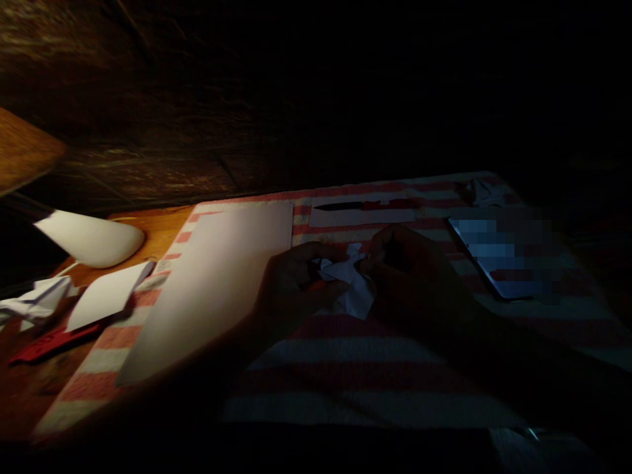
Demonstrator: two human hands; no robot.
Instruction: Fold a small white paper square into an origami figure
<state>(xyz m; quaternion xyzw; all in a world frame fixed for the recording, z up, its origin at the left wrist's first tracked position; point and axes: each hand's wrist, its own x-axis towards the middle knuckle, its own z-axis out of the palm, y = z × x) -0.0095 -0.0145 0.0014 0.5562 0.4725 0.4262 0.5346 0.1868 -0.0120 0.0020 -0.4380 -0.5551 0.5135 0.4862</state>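
Observation:
Between my two hands is a small piece of folded white paper (356, 293), creased into several angled flaps, held above a striped cloth. My left hand (301, 276) pinches its left side with thumb and fingers. On the other side, the fingertips of my right hand (402, 253) are closed on the paper's upper right edge. Deep shadow hides much of both hands and the paper's exact shape. A large white sheet of paper (222, 263) lies flat on the cloth to the left of my hands.
The red-and-white striped cloth (345, 349) covers the table. A red-handled knife (363, 205) lies behind my hands on a white strip. A lit tablet or phone (494, 257) is at right. At left are a white lamp base (99, 240), a red-handled tool (59, 342) and folded paper (42, 299).

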